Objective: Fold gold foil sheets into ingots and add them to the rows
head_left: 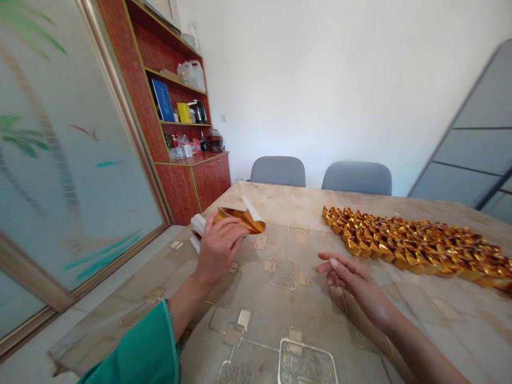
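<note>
At the table's left side, my left hand point(222, 245) is closed on a sheet of gold foil paper point(254, 223), whose far corner curls up and shows a white back. Its fingertips are partly hidden behind the paper. White paper or wrapping point(197, 223) lies just beyond and left of this hand. My right hand point(346, 272) hovers over the table on the right, fingers stretched forward and loosely bent, with nothing in it. Nearest to it are many folded gold foil pieces point(400, 240), standing packed in rows.
A patterned cloth covers the table point(260, 298). Two grey chairs point(278, 170) stand at its far edge against a white wall. A red-brown cabinet point(182, 184) with bottles and boxes is at the back left, beside a frosted glass door point(80, 160).
</note>
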Tool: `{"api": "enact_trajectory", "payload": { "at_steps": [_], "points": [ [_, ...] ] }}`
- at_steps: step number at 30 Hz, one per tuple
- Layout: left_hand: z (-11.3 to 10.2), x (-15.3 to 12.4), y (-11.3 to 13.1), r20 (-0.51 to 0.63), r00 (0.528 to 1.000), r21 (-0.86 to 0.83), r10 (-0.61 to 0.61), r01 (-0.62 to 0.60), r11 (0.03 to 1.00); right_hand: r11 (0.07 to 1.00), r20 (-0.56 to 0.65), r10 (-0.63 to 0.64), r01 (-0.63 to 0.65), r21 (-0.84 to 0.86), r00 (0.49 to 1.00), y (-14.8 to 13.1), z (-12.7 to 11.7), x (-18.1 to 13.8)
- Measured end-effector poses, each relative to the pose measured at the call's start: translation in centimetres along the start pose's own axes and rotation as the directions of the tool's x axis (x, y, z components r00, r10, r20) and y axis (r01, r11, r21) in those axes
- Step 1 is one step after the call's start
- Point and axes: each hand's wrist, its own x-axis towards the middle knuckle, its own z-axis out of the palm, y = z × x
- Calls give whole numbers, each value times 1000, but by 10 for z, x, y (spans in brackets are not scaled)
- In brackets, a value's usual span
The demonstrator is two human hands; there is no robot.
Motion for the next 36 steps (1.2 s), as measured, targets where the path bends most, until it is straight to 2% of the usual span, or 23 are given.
{"api": "enact_trajectory", "payload": {
  "at_steps": [3,6,8,10,13,15,17,19,20,22,24,26,29,30,32,33,36],
  "points": [
    [8,-10,34,51,970,-268,240,-218,938,908,237,139,-219,356,961,-11,5,-9],
    [11,-21,61,181,890,-497,419,-284,820,861,376,129,-293,417,917,-19,9,-16],
    [12,-27,71,228,844,-561,484,-292,774,876,372,112,-268,402,922,-22,11,-18],
    [13,-30,74,246,813,-553,528,-330,765,908,290,107,-212,361,951,-23,13,-18],
    [17,-31,73,236,800,-511,551,-381,771,952,170,93,-138,274,981,-21,14,-15],
    [20,-30,71,236,826,-515,512,-340,787,975,107,52,-74,211,993,-19,13,-13],
    [24,-29,68,271,863,-526,426,-238,817,993,20,-28,25,114,999,-19,10,-12],
    [27,-27,65,321,893,-530,317,-108,841,984,-76,-175,173,-31,982,-22,6,-12],
    [29,-27,64,350,903,-526,248,-30,850,960,-83,-269,260,-106,959,-23,5,-12],
    [32,-27,61,409,908,-497,85,144,855,868,18,-454,447,-217,891,-26,4,-14],
    [34,-28,60,465,884,-431,-51,277,859,770,228,-543,588,-249,808,-25,5,-16],
    [36,-30,59,491,862,-348,-125,326,879,727,415,-507,634,-265,755,-20,8,-18],
    [38,-33,59,471,871,-248,-141,284,926,708,572,-390,632,-315,722,-12,12,-22],
    [38,-33,60,463,880,-247,-107,245,938,700,604,-367,638,-322,708,-11,12,-23],
    [37,-33,61,471,881,-301,40,118,946,690,651,-330,646,-328,683,-10,13,-25],
    [36,-33,62,486,862,-348,145,39,937,687,669,-313,647,-331,674,-11,13,-26],
    [32,-33,66,526,743,-458,415,-164,874,660,682,-273,648,-381,679,-14,11,-24]
  ]
}}
